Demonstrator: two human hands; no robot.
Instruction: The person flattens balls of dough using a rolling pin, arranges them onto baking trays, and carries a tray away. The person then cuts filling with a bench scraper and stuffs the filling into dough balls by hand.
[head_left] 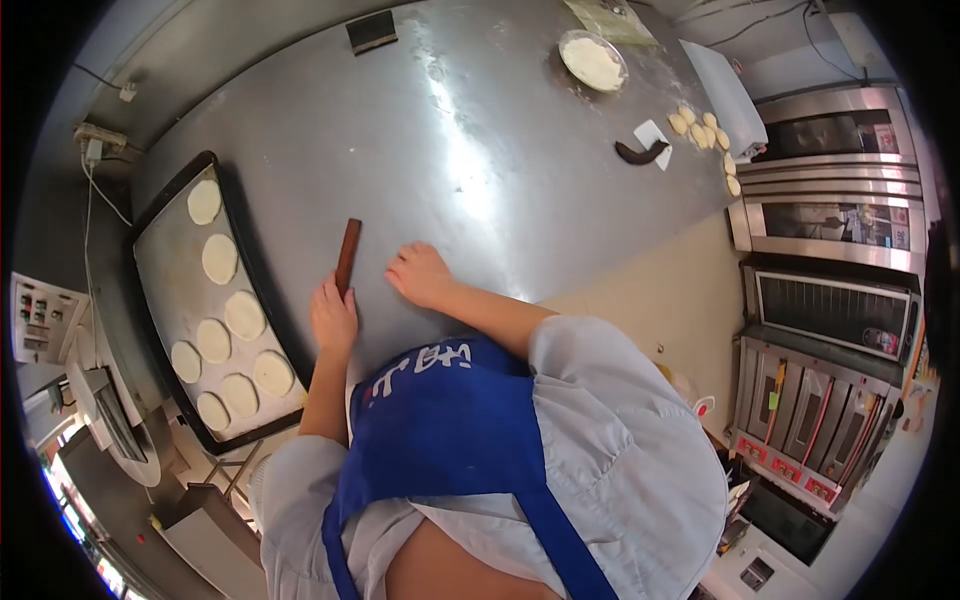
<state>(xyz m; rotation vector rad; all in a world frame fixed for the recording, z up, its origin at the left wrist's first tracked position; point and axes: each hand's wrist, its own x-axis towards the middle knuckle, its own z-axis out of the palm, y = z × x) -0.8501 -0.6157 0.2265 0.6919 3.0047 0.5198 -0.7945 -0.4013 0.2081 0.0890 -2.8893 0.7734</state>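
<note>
My left hand [333,318] is closed around the near end of a dark brown wooden stick [348,252], which points away from me over the steel tabletop [300,140]. Just to the right, my right hand [420,273] rests low on the metal with its fingers curled in. Whatever may be under those fingers is hidden. Left of my left hand lies a black-rimmed baking tray [160,270]. Several flat, pale dough rounds [245,315] are spread over it, apart from both hands.
Toward the far right are a bowl of white flour [593,62], several small dough pieces [700,128] and a dark curved tool [642,153] by a white piece. A dark block [372,33] sits at the back edge. Ovens [835,225] line the right side.
</note>
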